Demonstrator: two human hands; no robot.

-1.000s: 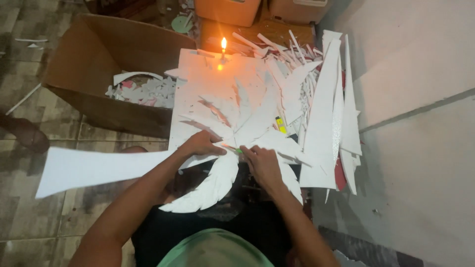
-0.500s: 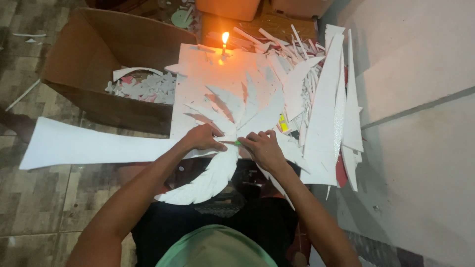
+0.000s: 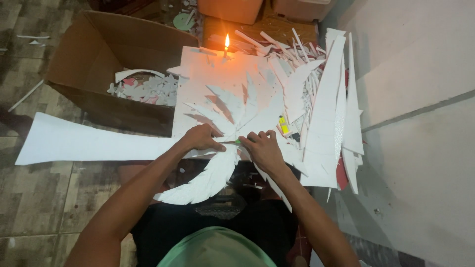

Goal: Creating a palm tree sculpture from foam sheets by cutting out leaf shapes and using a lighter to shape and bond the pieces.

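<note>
My left hand presses down on a long white foam sheet that stretches far to the left. My right hand grips a small green-handled cutter at the sheet's right end, between both hands. A curved, feather-shaped white foam piece with a jagged edge hangs below my hands toward my lap. Several pointed white foam leaf shapes fan out on the white board just beyond my fingers.
A lit candle stands at the board's far edge. An open cardboard box with foam scraps sits to the left. Long white foam offcuts pile up on the right beside a pale wall. Tiled floor lies to the left.
The view has shifted slightly, and the long white sheet has slid a little leftward and upward in the picture. Both hands stay together at the same spot on the sheet's end.
</note>
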